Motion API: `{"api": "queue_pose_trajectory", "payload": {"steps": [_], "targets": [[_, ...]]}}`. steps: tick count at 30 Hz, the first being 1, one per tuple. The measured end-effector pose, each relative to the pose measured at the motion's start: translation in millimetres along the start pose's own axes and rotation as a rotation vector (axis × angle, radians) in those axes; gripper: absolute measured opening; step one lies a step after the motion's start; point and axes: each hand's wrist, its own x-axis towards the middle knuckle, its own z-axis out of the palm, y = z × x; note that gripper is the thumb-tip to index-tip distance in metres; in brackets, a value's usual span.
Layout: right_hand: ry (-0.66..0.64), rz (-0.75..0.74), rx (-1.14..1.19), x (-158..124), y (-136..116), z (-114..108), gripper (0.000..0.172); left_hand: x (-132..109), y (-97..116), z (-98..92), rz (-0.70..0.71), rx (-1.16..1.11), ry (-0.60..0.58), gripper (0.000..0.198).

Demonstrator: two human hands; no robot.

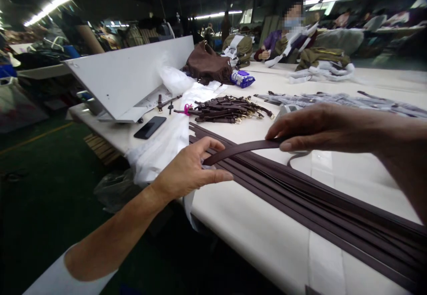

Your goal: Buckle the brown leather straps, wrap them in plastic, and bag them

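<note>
A dark brown leather strap [247,147] arches between my two hands, above the table. My right hand [320,126] pinches it between thumb and fingers at the right. At the left, the strap runs into the crook of my left hand [187,168], whose thumb and forefinger reach along either side; the end inside the palm is hidden. Below lies a bundle of long brown leather straps [300,193], side by side, running toward the lower right. Part of the held strap curls down behind my right fingers.
Short buckled straps [230,108] are piled beyond, near a black phone [150,127]. A white board [133,79] leans at the left; a brown bag [208,64] and blue packet [243,80] stand behind. Across the table [253,233] a masked person handles white strips.
</note>
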Motion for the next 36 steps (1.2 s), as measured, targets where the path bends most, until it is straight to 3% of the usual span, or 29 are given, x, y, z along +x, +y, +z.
{"api": "queue_pose_trajectory", "payload": {"steps": [2, 3, 4, 8, 13, 17, 20, 26, 28, 31, 32, 34, 36], "targets": [[-0.244, -0.175, -0.006, 7.4, -3.7, 0.4, 0.029, -1.7, -0.9, -2.1, 0.095, 0.024, -0.005, 0.045], [-0.322, -0.240, -0.020, 11.1, -6.3, 1.1, 0.025, -2.3, -1.7, -2.1, 0.118, 0.045, -0.008, 0.044], [-0.315, -0.257, -0.044, 14.3, -9.0, 2.1, 0.020, -2.9, -2.8, -1.8, 0.114, 0.065, -0.004, 0.044], [-0.176, -0.176, -0.142, 22.7, -18.6, 10.0, 0.013, -4.1, -9.4, 1.0, 0.049, 0.100, 0.029, 0.045], [-0.043, -0.355, 0.065, 30.9, -28.6, 35.9, 0.020, -1.3, -14.8, 5.6, 0.130, 0.097, 0.112, 0.043], [0.206, -0.279, 0.099, 33.9, -19.2, 48.5, 0.033, -7.7, -13.5, 1.9, 0.083, -0.147, 0.053, 0.047], [0.312, -0.221, 0.200, 34.5, -15.2, 56.3, 0.033, -12.4, -10.6, 0.2, 0.060, -0.340, 0.014, 0.049], [0.204, -0.240, 0.359, 37.4, -33.9, 72.9, 0.040, -4.0, -11.8, 8.5, 0.177, -0.428, 0.110, 0.046], [0.276, -0.228, 0.436, 36.5, -32.6, 72.4, 0.040, -2.1, -11.8, 8.0, 0.195, -0.409, 0.161, 0.056], [0.493, -0.124, 0.598, 30.7, -23.3, 78.0, 0.043, -1.5, -6.0, 3.4, 0.151, -0.314, 0.240, 0.062], [0.507, -0.095, 0.656, 27.9, -21.2, 85.1, 0.045, -1.3, -2.5, 2.0, 0.150, -0.270, 0.269, 0.056], [0.416, -0.093, 0.777, 22.5, -21.6, 108.5, 0.045, -0.4, 5.3, 1.4, 0.167, -0.209, 0.298, 0.035], [0.316, -0.154, 0.906, 18.7, -27.8, 139.6, 0.034, 0.3, 11.8, 3.4, 0.178, -0.176, 0.307, 0.024]]}}
